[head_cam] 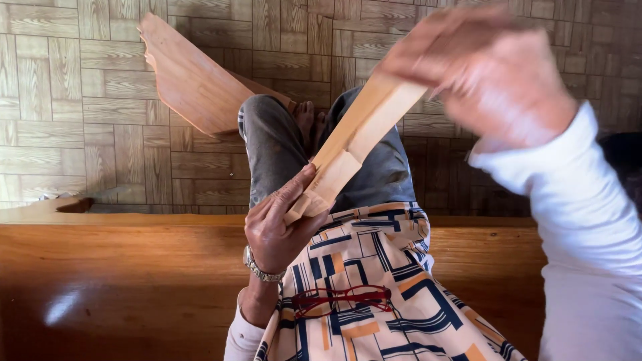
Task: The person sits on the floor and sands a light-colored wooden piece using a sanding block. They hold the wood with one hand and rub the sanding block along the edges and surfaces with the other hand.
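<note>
Light, stiff wooden strip (pixel 358 140), likely: left hand (pixel 277 224) pinching its 7 o'clock end, blurred right hand (pixel 481 67) closed around its 1 o'clock end.

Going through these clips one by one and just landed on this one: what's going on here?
A seated person holds a pale wooden strip in both hands above their lap. The left hand grips its lower end; the right hand, blurred, is on its upper end. A larger shaped wooden board rests against the person's knee, over the wood-pattern floor. Red glasses hang on the patterned shirt, and a polished wooden bench runs across below.
</note>
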